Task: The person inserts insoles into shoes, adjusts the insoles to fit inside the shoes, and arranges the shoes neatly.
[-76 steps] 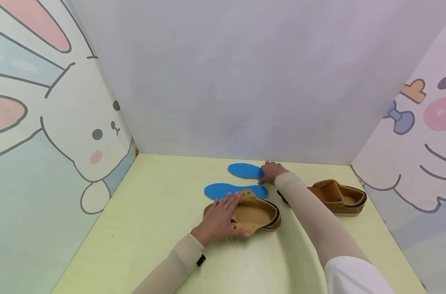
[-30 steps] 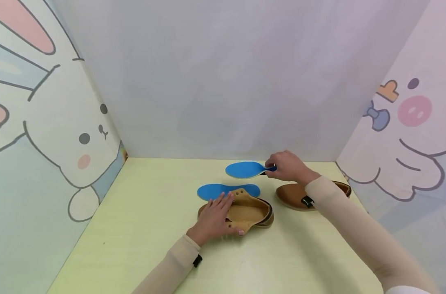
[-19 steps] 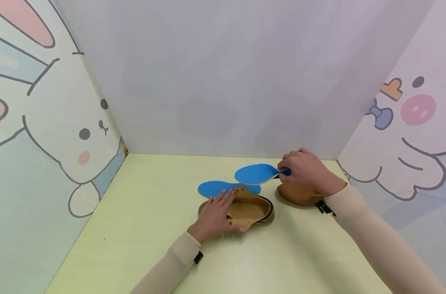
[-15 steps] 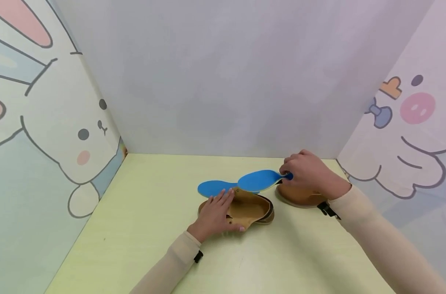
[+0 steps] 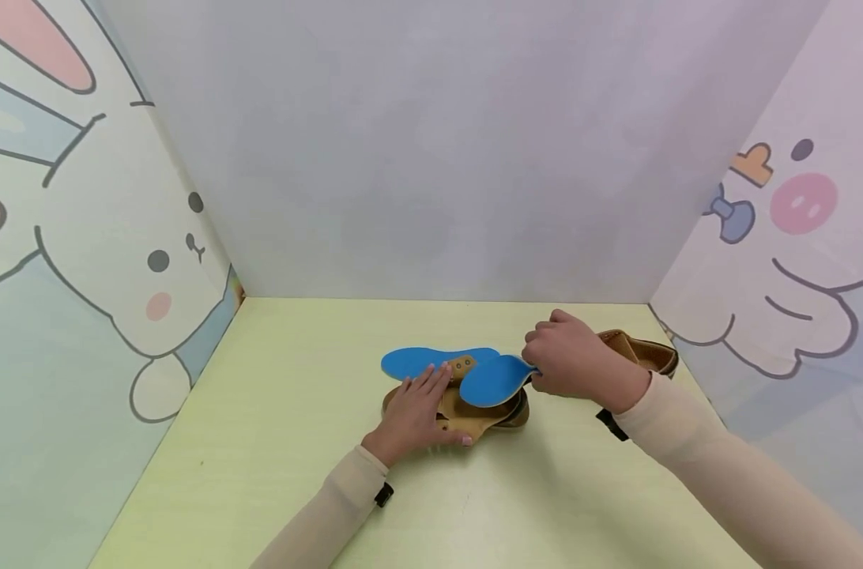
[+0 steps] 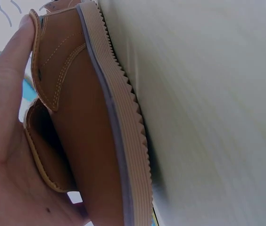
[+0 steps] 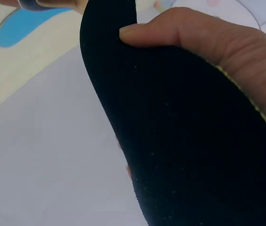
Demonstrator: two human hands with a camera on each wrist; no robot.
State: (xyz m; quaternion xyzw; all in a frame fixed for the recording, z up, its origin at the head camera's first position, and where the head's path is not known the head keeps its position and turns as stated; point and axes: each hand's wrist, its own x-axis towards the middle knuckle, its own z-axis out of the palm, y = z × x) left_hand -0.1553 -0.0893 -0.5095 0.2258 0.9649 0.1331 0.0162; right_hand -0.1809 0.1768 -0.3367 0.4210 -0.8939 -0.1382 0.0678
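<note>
The left forearm [image 5: 325,502] comes from the near side of the table [image 5: 261,490], slanting inward to the right. The left hand [image 5: 412,423] rests over the front of the brown shoe [image 5: 474,427], fingers straight and pointing toward the far edge, thumb spread along the near flap. That shoe sits upright mid-table, long axis roughly parallel to the far edge, toe left, heel right.

The right forearm [image 5: 716,466] reaches in from the near right, angled left. The right hand [image 5: 581,363] pinches the narrow end of the held blue insole [image 5: 494,382], thumb pressed on its dark underside. Its broad end points left and nearward, over the heel half of the shoe; whether they touch cannot be told.

Past the right hand, near the table's right edge, stands the second shoe [image 5: 623,345], heel rightward, toe hidden. Just beyond the first, the second insole [image 5: 406,363] lies along the far edge's direction, broad end left. A pale wall [image 5: 431,158] rises behind.
</note>
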